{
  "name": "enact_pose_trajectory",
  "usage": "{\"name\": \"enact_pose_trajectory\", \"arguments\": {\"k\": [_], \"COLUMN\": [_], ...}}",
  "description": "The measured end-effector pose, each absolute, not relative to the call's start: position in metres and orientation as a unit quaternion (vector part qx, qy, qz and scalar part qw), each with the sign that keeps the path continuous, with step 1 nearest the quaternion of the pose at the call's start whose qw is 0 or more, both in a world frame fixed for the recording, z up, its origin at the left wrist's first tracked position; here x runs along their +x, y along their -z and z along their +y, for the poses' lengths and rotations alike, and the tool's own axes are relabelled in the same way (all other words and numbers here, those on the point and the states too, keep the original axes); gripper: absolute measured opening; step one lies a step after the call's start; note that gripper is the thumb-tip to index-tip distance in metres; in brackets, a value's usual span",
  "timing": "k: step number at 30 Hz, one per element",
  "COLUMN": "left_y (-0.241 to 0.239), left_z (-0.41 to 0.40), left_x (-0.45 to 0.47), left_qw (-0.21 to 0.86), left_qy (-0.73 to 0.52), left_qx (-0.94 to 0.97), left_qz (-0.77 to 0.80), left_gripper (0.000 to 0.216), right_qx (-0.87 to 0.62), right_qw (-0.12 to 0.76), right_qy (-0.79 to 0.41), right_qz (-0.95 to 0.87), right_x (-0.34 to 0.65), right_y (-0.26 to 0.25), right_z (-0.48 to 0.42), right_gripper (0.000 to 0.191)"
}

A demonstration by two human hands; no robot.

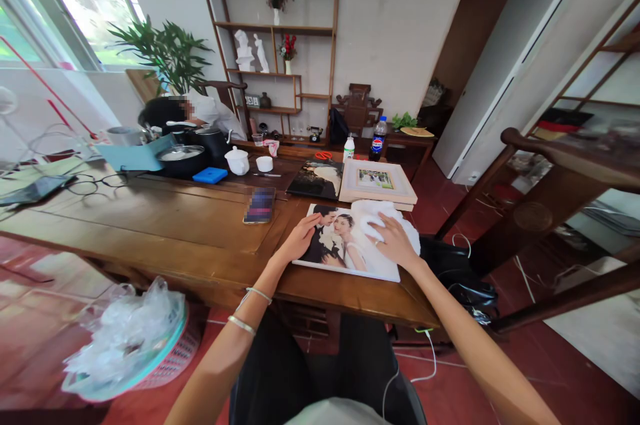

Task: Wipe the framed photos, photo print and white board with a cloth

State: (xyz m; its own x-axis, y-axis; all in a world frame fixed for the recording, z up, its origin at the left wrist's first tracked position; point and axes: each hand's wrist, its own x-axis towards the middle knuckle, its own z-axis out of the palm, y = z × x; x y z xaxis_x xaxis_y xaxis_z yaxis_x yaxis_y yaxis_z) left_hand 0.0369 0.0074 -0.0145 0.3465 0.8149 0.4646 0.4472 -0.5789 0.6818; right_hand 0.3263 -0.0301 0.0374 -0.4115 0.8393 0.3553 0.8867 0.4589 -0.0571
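a wedding photo lies at the wooden bench's near edge. the left hand rests flat on it, fingers open, gripping nothing; the right hand presses a white cloth, fingers spread. behind, a pepsi bottle; red tiled floor.

Your left hand lay on a photo print at the desk's near right corner. Its surface looked smooth and glossy, like coated paper. Under your right hand was a white cloth, soft, matt and crumpled. The desk was brown wood, smooth, with a low polished sheen. Towards its far right edge, a picture frame looked pale and matt. Thin metal bangles shone on your left wrist.
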Motion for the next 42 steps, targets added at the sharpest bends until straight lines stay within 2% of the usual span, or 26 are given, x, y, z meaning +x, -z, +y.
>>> {"name": "enact_pose_trajectory", "arguments": {"k": [12,15,19,23,27,34,38,42], "left_y": [0.014,0.015,0.016,0.016,0.016,0.017,0.016,0.016], "left_z": [0.007,0.008,0.009,0.008,0.006,0.007,0.007,0.007], "left_x": [0.036,0.036,0.036,0.036,0.036,0.035,0.034,0.034], "left_qw": [0.229,0.229,0.232,0.23,0.231,0.23,0.228,0.231], "left_qy": [-0.419,-0.417,-0.412,-0.412,-0.421,-0.414,-0.399,-0.398], "left_qx": [0.788,0.79,0.789,0.788,0.782,0.79,0.797,0.798], "left_qz": [0.39,0.386,0.393,0.395,0.396,0.39,0.393,0.389], "left_gripper": [0.04,0.041,0.041,0.041,0.039,0.04,0.04,0.041], "right_qx": [-0.374,-0.386,-0.467,-0.528,-0.507,-0.375,-0.391,-0.478], "right_qw": [0.141,0.15,0.162,0.166,0.154,0.134,0.146,0.162], "right_qy": [-0.022,-0.018,0.021,0.044,0.029,-0.05,-0.043,0.008], "right_qz": [-0.916,-0.91,-0.869,-0.832,-0.848,-0.916,-0.908,-0.863], "right_x": [0.285,0.296,0.314,0.318,0.303,0.285,0.3,0.313], "right_y": [-0.049,-0.048,-0.042,-0.04,-0.04,-0.048,-0.05,-0.046], "right_z": [-0.13,-0.116,-0.068,-0.038,-0.063,-0.134,-0.103,-0.049], "right_gripper": [0.047,0.048,0.037,0.038,0.041,0.043,0.051,0.039]}}
